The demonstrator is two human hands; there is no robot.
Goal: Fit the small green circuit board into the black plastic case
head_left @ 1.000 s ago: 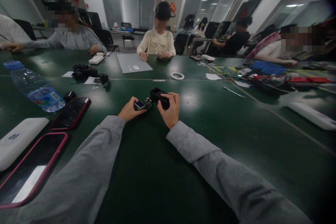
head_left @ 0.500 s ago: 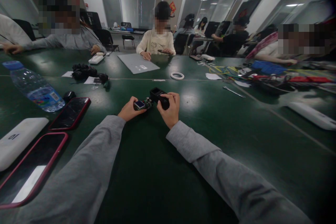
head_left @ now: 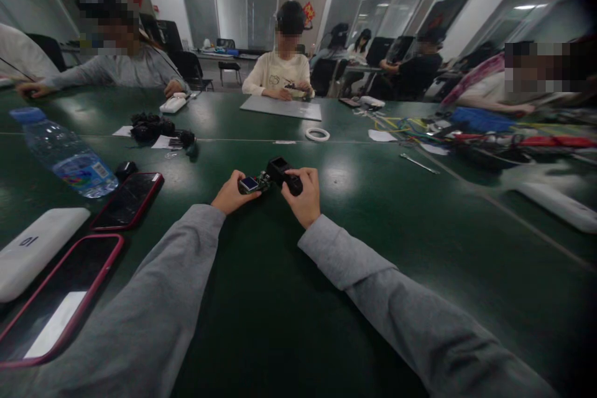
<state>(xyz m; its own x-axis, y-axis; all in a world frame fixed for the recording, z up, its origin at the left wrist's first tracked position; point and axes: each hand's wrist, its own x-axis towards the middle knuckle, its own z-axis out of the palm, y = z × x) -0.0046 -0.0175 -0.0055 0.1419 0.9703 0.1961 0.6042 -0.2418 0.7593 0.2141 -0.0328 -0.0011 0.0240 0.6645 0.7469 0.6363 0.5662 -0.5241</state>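
My left hand [head_left: 230, 194] grips a small circuit board with a screen [head_left: 250, 183] between thumb and fingers. My right hand [head_left: 305, 196] is closed around a black plastic housing [head_left: 278, 168] that has a square window in its face. Board and housing are held side by side just above or on the green table [head_left: 280, 298], their near edges close together. Whether they touch or are joined by wires, I cannot tell. Fingers cover the housing's right end and the board's left edge.
Left of my arm lie two red-edged phones [head_left: 128, 200], a white power bank [head_left: 40, 249] and a tilted water bottle [head_left: 69, 158]. Ahead are a tape roll [head_left: 317, 135], black cables [head_left: 152, 129] and a grey panel [head_left: 282, 108] by a co-worker. A wrench-like tool [head_left: 420, 163] lies right.
Across the table, the co-worker's grey panel has turned and shifted toward the right. My hands keep the same hold on the board and housing, with hardly any movement.
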